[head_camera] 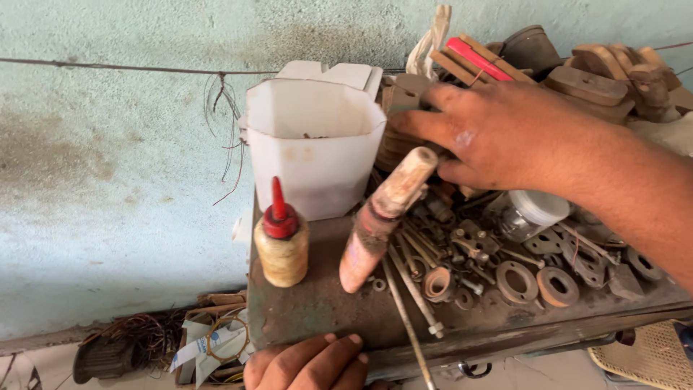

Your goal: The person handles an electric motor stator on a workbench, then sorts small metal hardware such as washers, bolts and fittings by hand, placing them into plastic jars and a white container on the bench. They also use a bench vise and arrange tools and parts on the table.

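On the rusty, green-grey metal workbench top [310, 307] a worn wooden tool handle [385, 217], cylindrical, smeared with faded red paint and pale at its upper end, is seen leaning. Its long axis runs diagonally: the rounded lower tip is set on the bench surface toward the near left, and the pale flat end is pointed up and away to the right, toward the wall. The upper end lies just below the right hand [498, 137], whose fingers are spread and stretched leftward over a stack of brown wooden blocks [404, 137]; whether the handle is actually touched by that hand cannot be told, and nothing is seen pinched in it. The left hand [310, 365] is rested at the near edge of the bench with its fingers curled loosely against the edge, gripping nothing visible.

Just left of the handle a small twine-wrapped bottle with a red nozzle cap [281, 245] stands upright, and behind it a cut-open white plastic container [314, 144] is placed. To the right of the handle long steel bolts [415, 296], rusty washers [517, 282] and assorted scrap fittings are scattered, with a small clear jar with a white lid [530, 213] lying among them.
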`<control>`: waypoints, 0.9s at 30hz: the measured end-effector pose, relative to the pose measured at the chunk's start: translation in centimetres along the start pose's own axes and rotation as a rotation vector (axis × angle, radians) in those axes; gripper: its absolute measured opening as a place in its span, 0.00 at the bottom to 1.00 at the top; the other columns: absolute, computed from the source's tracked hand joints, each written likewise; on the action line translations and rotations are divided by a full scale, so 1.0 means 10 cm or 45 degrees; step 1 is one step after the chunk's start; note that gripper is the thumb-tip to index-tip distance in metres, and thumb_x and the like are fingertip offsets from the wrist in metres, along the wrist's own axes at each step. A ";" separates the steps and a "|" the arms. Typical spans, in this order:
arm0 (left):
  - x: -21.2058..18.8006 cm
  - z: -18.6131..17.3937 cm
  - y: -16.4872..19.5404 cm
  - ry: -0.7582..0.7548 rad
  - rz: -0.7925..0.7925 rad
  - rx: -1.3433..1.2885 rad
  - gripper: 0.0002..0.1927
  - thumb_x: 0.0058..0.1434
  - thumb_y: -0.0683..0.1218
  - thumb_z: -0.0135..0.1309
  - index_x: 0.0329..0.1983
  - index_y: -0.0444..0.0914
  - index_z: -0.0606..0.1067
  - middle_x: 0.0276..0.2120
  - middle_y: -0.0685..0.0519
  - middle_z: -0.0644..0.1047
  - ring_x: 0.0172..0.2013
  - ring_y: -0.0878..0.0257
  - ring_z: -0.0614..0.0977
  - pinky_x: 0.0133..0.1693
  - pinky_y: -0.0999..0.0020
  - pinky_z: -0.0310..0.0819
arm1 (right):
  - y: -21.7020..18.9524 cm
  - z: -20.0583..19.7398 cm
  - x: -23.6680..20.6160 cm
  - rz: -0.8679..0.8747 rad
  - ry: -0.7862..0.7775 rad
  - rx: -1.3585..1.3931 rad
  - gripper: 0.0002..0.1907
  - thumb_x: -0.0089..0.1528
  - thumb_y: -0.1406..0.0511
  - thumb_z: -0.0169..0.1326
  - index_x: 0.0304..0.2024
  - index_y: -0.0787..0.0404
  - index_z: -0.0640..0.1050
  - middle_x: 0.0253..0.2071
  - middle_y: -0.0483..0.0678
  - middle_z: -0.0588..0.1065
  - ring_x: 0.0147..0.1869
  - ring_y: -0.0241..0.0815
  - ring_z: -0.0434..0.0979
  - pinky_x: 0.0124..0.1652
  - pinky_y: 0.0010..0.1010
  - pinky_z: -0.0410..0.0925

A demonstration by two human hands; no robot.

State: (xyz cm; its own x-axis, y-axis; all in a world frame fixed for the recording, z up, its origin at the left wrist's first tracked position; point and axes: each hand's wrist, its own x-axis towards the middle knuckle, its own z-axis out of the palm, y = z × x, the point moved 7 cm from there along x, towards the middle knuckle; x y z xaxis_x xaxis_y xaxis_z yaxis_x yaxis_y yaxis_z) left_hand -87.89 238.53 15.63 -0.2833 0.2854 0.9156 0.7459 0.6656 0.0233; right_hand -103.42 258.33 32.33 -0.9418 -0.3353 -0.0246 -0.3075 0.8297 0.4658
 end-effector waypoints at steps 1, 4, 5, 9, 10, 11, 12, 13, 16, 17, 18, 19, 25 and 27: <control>-0.01 0.01 0.01 0.012 0.000 0.007 0.12 0.56 0.61 0.64 0.39 0.56 0.79 0.43 0.70 0.80 0.41 0.71 0.79 0.43 0.69 0.70 | -0.01 -0.01 -0.01 -0.049 0.055 -0.013 0.43 0.52 0.57 0.63 0.71 0.36 0.65 0.61 0.48 0.69 0.51 0.54 0.81 0.44 0.46 0.75; -0.01 0.04 0.02 -0.020 -0.042 0.034 0.14 0.54 0.63 0.65 0.38 0.56 0.79 0.42 0.70 0.79 0.40 0.70 0.78 0.42 0.67 0.70 | -0.08 -0.08 0.00 -0.231 0.295 -0.133 0.48 0.46 0.52 0.66 0.70 0.40 0.67 0.64 0.54 0.68 0.52 0.57 0.79 0.44 0.46 0.75; -0.01 0.05 0.02 -0.042 -0.066 0.042 0.14 0.53 0.63 0.66 0.37 0.57 0.79 0.42 0.71 0.79 0.40 0.70 0.78 0.41 0.66 0.69 | -0.11 -0.11 0.00 -0.299 0.384 -0.187 0.50 0.44 0.49 0.67 0.70 0.40 0.68 0.66 0.57 0.67 0.53 0.58 0.79 0.44 0.46 0.75; 0.02 0.09 0.06 -0.086 -0.087 0.115 0.11 0.52 0.60 0.65 0.37 0.58 0.79 0.41 0.73 0.79 0.39 0.71 0.77 0.41 0.67 0.68 | -0.07 0.04 0.15 -0.261 0.070 -0.105 0.45 0.50 0.52 0.66 0.69 0.43 0.65 0.61 0.57 0.67 0.57 0.57 0.77 0.48 0.46 0.74; 0.04 0.10 0.09 -0.078 -0.067 0.136 0.10 0.51 0.57 0.64 0.37 0.60 0.79 0.42 0.74 0.79 0.40 0.72 0.77 0.41 0.68 0.67 | -0.06 0.06 0.16 -0.244 -0.001 -0.067 0.44 0.51 0.53 0.66 0.69 0.44 0.64 0.62 0.58 0.66 0.57 0.56 0.76 0.48 0.46 0.74; 0.05 0.12 0.11 -0.074 -0.050 0.159 0.10 0.51 0.55 0.63 0.37 0.62 0.79 0.42 0.75 0.78 0.40 0.73 0.77 0.42 0.69 0.67 | -0.04 0.09 0.16 -0.230 -0.074 -0.028 0.44 0.52 0.55 0.65 0.69 0.45 0.64 0.64 0.58 0.65 0.56 0.56 0.76 0.48 0.45 0.74; 0.06 0.12 0.12 -0.050 -0.063 0.136 0.10 0.51 0.55 0.62 0.37 0.62 0.79 0.42 0.75 0.78 0.40 0.73 0.76 0.42 0.69 0.67 | -0.03 0.08 0.14 -0.244 -0.074 -0.062 0.43 0.53 0.54 0.64 0.69 0.47 0.63 0.63 0.59 0.64 0.55 0.56 0.77 0.48 0.46 0.74; 0.07 0.13 0.12 -0.024 -0.074 0.115 0.09 0.52 0.55 0.62 0.36 0.62 0.78 0.43 0.76 0.78 0.39 0.74 0.76 0.42 0.70 0.66 | -0.01 0.07 0.12 -0.258 -0.070 -0.097 0.42 0.54 0.54 0.63 0.69 0.50 0.63 0.63 0.61 0.64 0.54 0.57 0.78 0.49 0.46 0.74; 0.06 0.18 0.14 -0.059 -0.073 0.159 0.10 0.52 0.54 0.60 0.38 0.62 0.79 0.43 0.75 0.78 0.39 0.74 0.75 0.42 0.71 0.67 | 0.15 0.00 0.08 -0.314 0.023 -0.216 0.47 0.53 0.50 0.63 0.71 0.53 0.61 0.64 0.63 0.63 0.54 0.58 0.78 0.48 0.45 0.75; 0.04 0.20 0.14 -0.089 -0.066 0.194 0.10 0.52 0.54 0.59 0.38 0.62 0.79 0.43 0.75 0.79 0.39 0.73 0.75 0.42 0.71 0.67 | 0.22 -0.03 0.07 -0.335 0.072 -0.258 0.50 0.52 0.48 0.64 0.73 0.53 0.60 0.66 0.64 0.62 0.54 0.58 0.78 0.47 0.45 0.75; 0.01 0.22 0.14 -0.154 -0.078 0.215 0.10 0.53 0.54 0.59 0.39 0.61 0.79 0.43 0.75 0.79 0.39 0.73 0.76 0.42 0.71 0.68 | 0.31 -0.02 0.07 -0.310 0.050 -0.199 0.51 0.52 0.48 0.64 0.74 0.50 0.60 0.66 0.63 0.62 0.54 0.58 0.78 0.46 0.45 0.76; -0.04 0.24 0.13 -0.217 -0.089 0.238 0.10 0.54 0.55 0.59 0.40 0.61 0.80 0.43 0.74 0.79 0.39 0.73 0.76 0.42 0.71 0.68 | 0.41 -0.02 0.07 -0.284 0.031 -0.143 0.52 0.52 0.48 0.64 0.76 0.47 0.59 0.66 0.62 0.61 0.54 0.58 0.78 0.46 0.44 0.76; -0.29 0.39 0.04 -0.419 -0.055 0.290 0.09 0.54 0.56 0.59 0.40 0.60 0.80 0.43 0.74 0.80 0.38 0.72 0.77 0.41 0.72 0.68 | 0.69 0.10 0.06 -0.244 -0.115 -0.053 0.43 0.56 0.54 0.59 0.74 0.30 0.62 0.74 0.54 0.55 0.58 0.52 0.77 0.50 0.37 0.76; -0.32 0.41 0.03 -0.433 -0.054 0.296 0.09 0.54 0.56 0.59 0.39 0.60 0.80 0.43 0.74 0.80 0.38 0.72 0.77 0.41 0.71 0.68 | 0.62 0.00 0.06 -0.369 0.062 -0.034 0.43 0.53 0.52 0.59 0.71 0.33 0.65 0.72 0.58 0.57 0.56 0.56 0.78 0.45 0.38 0.76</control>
State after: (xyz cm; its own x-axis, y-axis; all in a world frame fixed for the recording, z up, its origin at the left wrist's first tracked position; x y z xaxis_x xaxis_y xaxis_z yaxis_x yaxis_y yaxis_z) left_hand -89.24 240.66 11.11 -0.5227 0.4400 0.7302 0.5842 0.8087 -0.0690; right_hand -105.86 263.32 35.24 -0.8075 -0.5779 -0.1177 -0.5583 0.6847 0.4684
